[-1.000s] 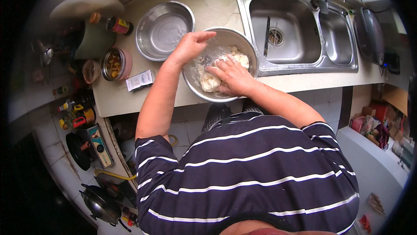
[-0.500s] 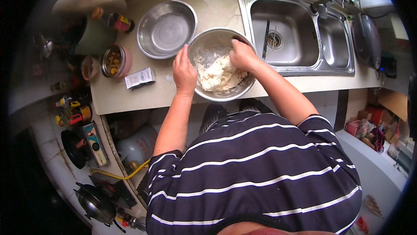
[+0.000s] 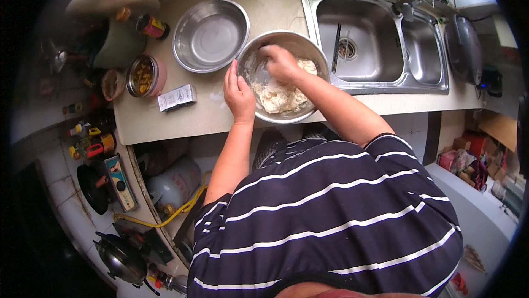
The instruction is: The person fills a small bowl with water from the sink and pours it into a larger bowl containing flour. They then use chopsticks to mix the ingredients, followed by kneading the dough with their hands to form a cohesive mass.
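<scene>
Your dough point(image 3: 280, 99) sits in the bowl point(image 3: 302, 44) on the counter point(image 3: 176, 124), gathered into lumps but rough, so smoothing seems left; bits cling to the wall. Your right hand point(image 3: 282, 65) curls inside, its grip unclear; your left hand point(image 3: 238, 97) rests, fingers straight, against the rim.

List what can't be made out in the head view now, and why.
All in the head view:
Fingers of the right hand: blurred; whether they grip anything is unclear.
Dough: partly hidden by that hand.
Gas cylinder: partly hidden under the counter.
Small box: its print is too small to read.
</scene>
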### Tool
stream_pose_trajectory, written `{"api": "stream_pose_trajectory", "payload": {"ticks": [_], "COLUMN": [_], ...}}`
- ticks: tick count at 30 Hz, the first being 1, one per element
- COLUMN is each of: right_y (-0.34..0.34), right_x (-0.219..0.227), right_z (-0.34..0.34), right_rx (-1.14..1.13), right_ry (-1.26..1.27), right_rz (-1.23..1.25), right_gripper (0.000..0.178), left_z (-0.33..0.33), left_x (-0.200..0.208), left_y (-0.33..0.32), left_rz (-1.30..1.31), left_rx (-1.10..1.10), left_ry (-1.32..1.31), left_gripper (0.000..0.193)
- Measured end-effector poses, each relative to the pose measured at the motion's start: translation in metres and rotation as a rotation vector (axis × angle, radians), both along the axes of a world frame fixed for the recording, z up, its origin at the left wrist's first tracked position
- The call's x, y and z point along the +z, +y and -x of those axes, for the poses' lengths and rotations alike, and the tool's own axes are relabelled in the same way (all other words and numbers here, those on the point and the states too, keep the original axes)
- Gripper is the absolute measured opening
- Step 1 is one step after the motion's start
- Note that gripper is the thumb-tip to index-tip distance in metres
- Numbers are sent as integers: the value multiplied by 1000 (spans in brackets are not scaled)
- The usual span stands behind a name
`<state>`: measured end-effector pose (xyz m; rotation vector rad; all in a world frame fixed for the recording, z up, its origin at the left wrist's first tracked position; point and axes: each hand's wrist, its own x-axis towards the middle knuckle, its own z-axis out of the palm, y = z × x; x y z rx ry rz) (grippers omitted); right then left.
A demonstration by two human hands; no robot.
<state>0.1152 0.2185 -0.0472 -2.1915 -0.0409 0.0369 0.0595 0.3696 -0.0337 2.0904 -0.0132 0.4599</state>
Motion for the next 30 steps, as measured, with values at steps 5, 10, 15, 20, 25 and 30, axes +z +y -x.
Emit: {"api": "stream_pose_trajectory", "payload": {"ticks": [5,10,15,20,25,30], "right_y": [6,-7,12,13,-50,-58], "right_x": [-3,8,23,41,45,49], "right_z": [1,-13,3,-10,-21,-23], "right_rx": [712,93,603,964,1129,1218], "right_ry": [270,147,71,-130,-196,-123], "right_rz": [57,139,135,688,1534,1620], "right_gripper": [44,34,26,21,33,43], "left_z": [1,1,1,-4,-5,-6], "left_x": [1,1,1,-1,-1,1], "left_y": [-1,-2,-3,-4,-5,-7], "left_rz": [84,110,69,82,47,7], "left_rx": [15,11,30,14,28,20], "left_ry": [43,43,36,23,24,16], "left_gripper": [43,43,43,42,42,44]}}
